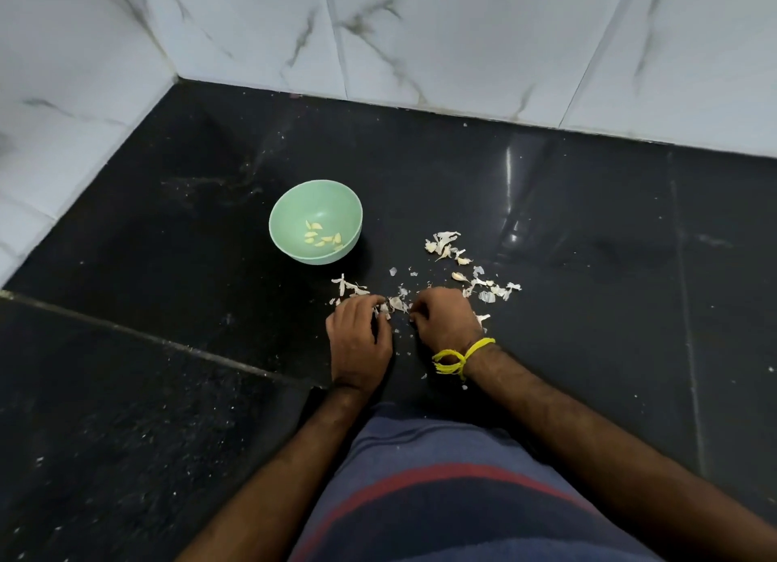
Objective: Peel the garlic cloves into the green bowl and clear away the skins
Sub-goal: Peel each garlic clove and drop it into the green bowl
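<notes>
A green bowl (290, 208) stands on the black counter (588, 233) and holds several peeled garlic cloves (321, 238). In front of it and to the right, white garlic skins (443, 244) lie scattered, with a small heap of skins (397, 304) between my hands. My left hand (357, 338) rests knuckles up, and its curled fingertips pinch skins at the heap's left edge. My right hand (445, 321), a yellow thread on its wrist, is curled tight with its fingers closing on the heap's right edge. Its palm side is hidden.
White marble-look tiled walls (462, 35) meet at a corner behind and to the left of the counter. A seam (147, 338) crosses the counter at the left. Fine crumbs of skin speckle the surface. My striped shirt (441, 498) fills the bottom middle.
</notes>
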### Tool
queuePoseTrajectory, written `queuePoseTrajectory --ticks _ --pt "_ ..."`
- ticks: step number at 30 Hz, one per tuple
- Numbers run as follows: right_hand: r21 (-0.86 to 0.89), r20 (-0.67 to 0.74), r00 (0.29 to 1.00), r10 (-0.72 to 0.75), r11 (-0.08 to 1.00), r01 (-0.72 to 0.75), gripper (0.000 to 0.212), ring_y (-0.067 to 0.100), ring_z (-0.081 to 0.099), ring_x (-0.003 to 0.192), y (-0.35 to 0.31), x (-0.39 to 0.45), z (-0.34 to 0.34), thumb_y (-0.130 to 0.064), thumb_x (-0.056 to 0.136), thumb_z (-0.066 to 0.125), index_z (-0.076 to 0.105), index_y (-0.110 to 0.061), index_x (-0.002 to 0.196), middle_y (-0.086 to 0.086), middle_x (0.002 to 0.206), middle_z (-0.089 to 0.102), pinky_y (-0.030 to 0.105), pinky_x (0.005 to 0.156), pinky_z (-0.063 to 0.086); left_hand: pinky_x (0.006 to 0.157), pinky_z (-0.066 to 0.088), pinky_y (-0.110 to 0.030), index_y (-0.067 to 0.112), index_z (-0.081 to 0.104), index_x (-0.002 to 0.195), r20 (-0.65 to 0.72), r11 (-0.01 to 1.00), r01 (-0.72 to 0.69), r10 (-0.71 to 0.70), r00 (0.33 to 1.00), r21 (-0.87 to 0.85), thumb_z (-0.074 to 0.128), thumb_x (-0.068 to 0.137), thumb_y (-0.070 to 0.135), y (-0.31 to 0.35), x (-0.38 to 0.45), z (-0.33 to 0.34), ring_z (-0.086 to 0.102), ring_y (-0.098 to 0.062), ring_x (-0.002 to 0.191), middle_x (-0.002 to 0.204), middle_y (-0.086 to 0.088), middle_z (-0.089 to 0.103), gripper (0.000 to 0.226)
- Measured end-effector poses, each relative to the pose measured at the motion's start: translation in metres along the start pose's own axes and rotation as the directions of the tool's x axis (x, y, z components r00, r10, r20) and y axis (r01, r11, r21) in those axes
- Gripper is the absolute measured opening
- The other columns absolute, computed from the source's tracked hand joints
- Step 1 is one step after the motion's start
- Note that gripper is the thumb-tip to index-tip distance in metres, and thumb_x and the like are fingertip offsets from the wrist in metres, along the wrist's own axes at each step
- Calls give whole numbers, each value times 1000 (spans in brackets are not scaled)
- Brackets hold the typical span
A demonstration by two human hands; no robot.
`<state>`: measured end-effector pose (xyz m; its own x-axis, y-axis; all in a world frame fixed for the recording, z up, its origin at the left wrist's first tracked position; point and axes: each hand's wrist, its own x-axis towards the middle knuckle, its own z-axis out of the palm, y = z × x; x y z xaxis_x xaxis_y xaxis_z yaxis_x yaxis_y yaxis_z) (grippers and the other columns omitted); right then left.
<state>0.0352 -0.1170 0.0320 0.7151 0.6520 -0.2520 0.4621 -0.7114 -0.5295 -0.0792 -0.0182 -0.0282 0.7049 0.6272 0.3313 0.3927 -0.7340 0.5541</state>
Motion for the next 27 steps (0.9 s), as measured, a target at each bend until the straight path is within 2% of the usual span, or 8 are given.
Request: queuePoseTrajectory --ticks 3,6,11,14,20,27 --pt "-98 2 1000 -13 995 13 11 31 60 93 -4 0 8 -17 90 55 61 -8 94 11 97 65 40 83 51 88 41 -39 14 65 106 41 1000 0 0 999 14 58 88 15 2 3 1 59 -25 103 108 -2 65 19" --pt "-132 54 998 -18 991 25 13 32 56 98 -6 0 11 -14 88 58 54 -8 98 14 104 60 41 85 48 88 41 -40 14 66 105 69 999 -13 10 998 32 54 89 16 2 4 2 60 -26 103 107 -3 66 20" --pt "-181 98 994 58 983 -40 18 34 58 104 -14 6 7 -7 87 59 54 -4 104 17 110 59 39 87 48 90 40 -39 12 67 107 76 1000 11 -12 997 20 44 87 16 1 4 0 59 -26 105 109 -4 67 30" --pt "-254 130 986 104 965 -68 32 35 58 110 -22 7 7 -3 83 61 52 -2 113 18 117 57 41 90 48 91 40 -39 12 67 108 83 1000 11 -12 996 12 43 86 15 1 4 0 59 -26 107 110 -5 67 32" --pt "-376 109 990 94 925 -46 41 33 57 114 -29 6 18 -3 82 64 45 -3 119 16 121 55 42 90 48 94 36 -36 12 67 106 66 999 24 -21 998 -45 42 79 12 0 5 1 56 -23 108 109 -4 67 37" --pt "-426 10 1000 1 905 4 32 32 57 110 -30 -4 28 -6 89 56 43 -7 117 14 122 52 43 86 49 94 33 -34 13 66 104 31 997 34 -32 999 -71 42 78 11 -2 5 3 55 -20 107 108 -2 67 36"
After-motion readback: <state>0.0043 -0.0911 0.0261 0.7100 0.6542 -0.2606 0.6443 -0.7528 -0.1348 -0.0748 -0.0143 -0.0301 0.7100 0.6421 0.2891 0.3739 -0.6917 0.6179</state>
